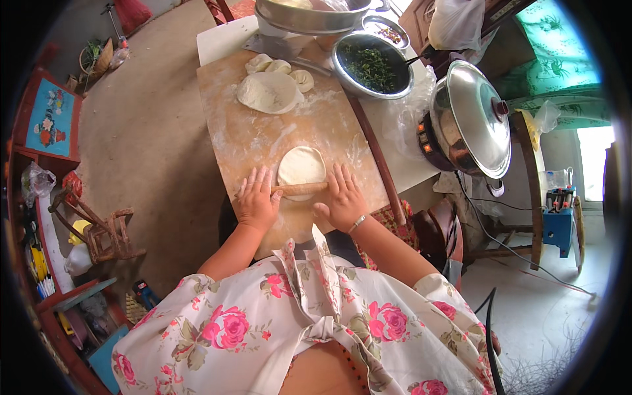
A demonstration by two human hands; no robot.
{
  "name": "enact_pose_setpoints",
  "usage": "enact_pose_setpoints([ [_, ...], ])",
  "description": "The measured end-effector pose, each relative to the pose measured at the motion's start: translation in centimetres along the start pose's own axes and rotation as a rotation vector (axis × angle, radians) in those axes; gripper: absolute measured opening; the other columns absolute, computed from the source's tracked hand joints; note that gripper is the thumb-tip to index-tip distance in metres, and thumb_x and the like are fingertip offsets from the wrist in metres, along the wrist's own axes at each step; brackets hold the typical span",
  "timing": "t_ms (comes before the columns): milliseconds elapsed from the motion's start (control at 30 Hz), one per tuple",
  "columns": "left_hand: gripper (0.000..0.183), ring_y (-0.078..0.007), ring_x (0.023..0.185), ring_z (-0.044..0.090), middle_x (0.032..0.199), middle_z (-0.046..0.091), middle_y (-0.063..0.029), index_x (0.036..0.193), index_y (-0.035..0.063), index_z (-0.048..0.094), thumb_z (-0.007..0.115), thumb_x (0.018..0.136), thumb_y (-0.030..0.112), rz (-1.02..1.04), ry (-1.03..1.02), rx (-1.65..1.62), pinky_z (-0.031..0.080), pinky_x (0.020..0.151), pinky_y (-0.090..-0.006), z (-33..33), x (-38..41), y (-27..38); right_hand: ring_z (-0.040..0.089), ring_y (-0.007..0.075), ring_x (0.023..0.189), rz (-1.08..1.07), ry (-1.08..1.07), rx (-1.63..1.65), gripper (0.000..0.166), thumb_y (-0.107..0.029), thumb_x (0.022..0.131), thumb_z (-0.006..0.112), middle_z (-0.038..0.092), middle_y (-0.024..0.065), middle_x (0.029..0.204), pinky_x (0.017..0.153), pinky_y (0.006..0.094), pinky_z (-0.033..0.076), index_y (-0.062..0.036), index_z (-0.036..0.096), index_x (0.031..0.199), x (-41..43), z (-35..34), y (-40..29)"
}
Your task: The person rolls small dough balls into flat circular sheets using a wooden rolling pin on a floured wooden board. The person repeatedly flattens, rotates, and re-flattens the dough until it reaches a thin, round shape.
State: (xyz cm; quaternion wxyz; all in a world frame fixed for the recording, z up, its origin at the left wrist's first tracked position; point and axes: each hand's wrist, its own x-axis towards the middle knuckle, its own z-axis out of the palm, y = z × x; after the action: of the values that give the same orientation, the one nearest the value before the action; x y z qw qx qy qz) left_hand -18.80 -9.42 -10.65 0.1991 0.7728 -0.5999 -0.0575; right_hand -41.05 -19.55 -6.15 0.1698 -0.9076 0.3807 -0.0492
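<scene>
A short wooden rolling pin [301, 189] lies across the near part of a round of dough [302, 167] on a floured wooden board [261, 143]. My left hand [257, 200] holds the pin's left end under its palm, fingers stretched forward and thumb along the wood. Under my right hand [344, 197] is the other end, held by the palm with the thumb pointing inward. Both hands hide the pin's ends. Farther up the board, a stack of floured dough wrappers [269, 93] lies beside several small dough pieces [302, 80].
A long dark-red rod [377, 160] runs along the board's right edge. Beyond are a metal bowl of chopped greens [370, 64], a cleaver [276, 45] and a large steamer pot [316, 19]. A lidded electric pot [474, 118] stands at right; a wooden stool [111, 237] is at left.
</scene>
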Motion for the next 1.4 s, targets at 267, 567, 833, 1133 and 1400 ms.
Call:
enact_pose_setpoints([
  [267, 0.062, -0.0387, 0.142, 0.028, 0.149, 0.039, -0.0192, 0.142, 0.0004, 0.041, 0.055, 0.089, 0.028, -0.241, 0.033, 0.13, 0.02, 0.116, -0.0498, 0.3, 6.3, -1.1, 0.029, 0.0369, 0.141, 0.081, -0.03, -0.117, 0.086, -0.057, 0.083, 0.06, 0.035, 0.0219, 0.15, 0.11, 0.0581, 0.026, -0.0002, 0.036, 0.143, 10.5, 0.7, 1.0],
  [567, 0.071, -0.0373, 0.145, 0.023, 0.151, 0.034, -0.0223, 0.144, -0.005, 0.034, 0.055, 0.084, 0.026, -0.443, 0.134, 0.214, 0.018, 0.117, -0.0496, 1.3, 13.0, -3.4, 0.019, 0.036, 0.146, 0.204, 0.015, -0.031, 0.075, -0.049, 0.091, 0.052, 0.029, 0.0214, 0.154, 0.117, 0.053, 0.018, -0.0028, 0.033, 0.147, 19.1, 0.9, 2.3],
  [833, 0.063, -0.036, 0.145, 0.023, 0.151, 0.037, -0.0151, 0.142, 0.0045, 0.044, 0.056, 0.085, 0.03, -0.421, 0.036, 0.175, 0.014, 0.116, -0.0552, -0.3, 11.8, -0.7, 0.022, 0.0349, 0.145, 0.1, 0.129, -0.073, 0.074, -0.049, 0.09, 0.051, 0.031, 0.0194, 0.154, 0.117, 0.0504, 0.017, -0.0049, 0.035, 0.146, 18.5, 2.3, 3.7],
  [1133, 0.059, -0.0387, 0.14, 0.03, 0.149, 0.039, -0.019, 0.138, 0.0031, 0.048, 0.057, 0.09, 0.036, -0.033, -0.086, 0.061, 0.023, 0.115, -0.0484, -1.7, 3.1, 1.1, 0.024, 0.0354, 0.144, 0.038, 0.072, 0.018, 0.084, -0.05, 0.085, 0.06, 0.033, 0.0195, 0.152, 0.117, 0.0486, 0.019, -0.0003, 0.031, 0.147, 3.6, 2.0, 3.2],
  [1400, 0.054, -0.0343, 0.14, 0.034, 0.148, 0.042, -0.0161, 0.135, 0.005, 0.051, 0.056, 0.091, 0.036, -0.076, 0.012, 0.11, 0.025, 0.114, -0.0504, -0.3, 0.8, -1.3, 0.02, 0.0364, 0.146, 0.019, -0.052, -0.034, 0.088, -0.049, 0.085, 0.061, 0.025, 0.0198, 0.156, 0.117, 0.0486, 0.019, -0.0008, 0.026, 0.149, -2.2, 1.6, 0.7],
])
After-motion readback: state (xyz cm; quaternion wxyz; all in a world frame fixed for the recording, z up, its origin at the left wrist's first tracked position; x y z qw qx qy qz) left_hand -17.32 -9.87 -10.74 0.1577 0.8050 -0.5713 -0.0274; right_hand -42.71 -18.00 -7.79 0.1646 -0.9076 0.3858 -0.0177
